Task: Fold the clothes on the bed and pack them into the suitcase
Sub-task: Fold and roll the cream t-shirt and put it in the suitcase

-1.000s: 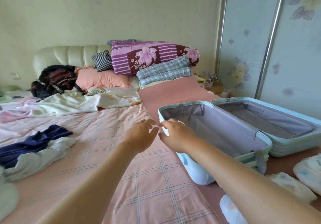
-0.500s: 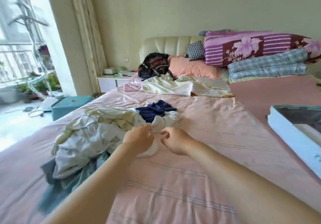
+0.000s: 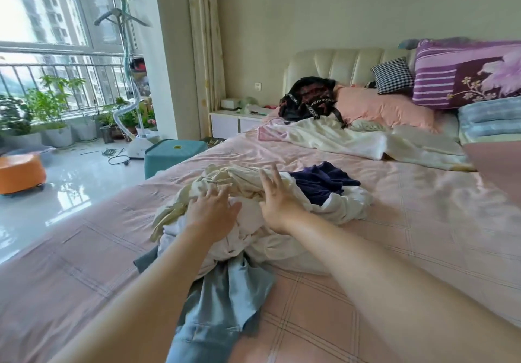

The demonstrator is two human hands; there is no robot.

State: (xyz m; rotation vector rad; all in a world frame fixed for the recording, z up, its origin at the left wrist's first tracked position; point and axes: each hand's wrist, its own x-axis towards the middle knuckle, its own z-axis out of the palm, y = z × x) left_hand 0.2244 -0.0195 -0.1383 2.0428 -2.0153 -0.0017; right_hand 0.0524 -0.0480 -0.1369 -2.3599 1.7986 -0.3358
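step: picking a garment to fold, seemingly | left hand (image 3: 212,210), right hand (image 3: 275,200): fingers spread, grasping nothing | clothes pile (image 3: 324,207) directly beneath both, navy garment (image 3: 321,182) just beyond right | suitcase unseen | next: probably pinch one piece, lift clear

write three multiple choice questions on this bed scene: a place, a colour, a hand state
1. Where does the navy garment lie?
A) on the floor
B) at the far right of the clothes pile
C) on the pillows

2. What colour is the garment at the pile's near edge?
A) red
B) black
C) pale blue

3. How are the left hand and right hand?
A) both open, fingers spread, over the cream garment
B) both holding a hanger
C) both in fists

Answers:
1 B, it lies against the white clothes beyond the right hand.
2 C, pale blue cloth trails toward the camera.
3 A, the fingers are straight and pinch nothing.
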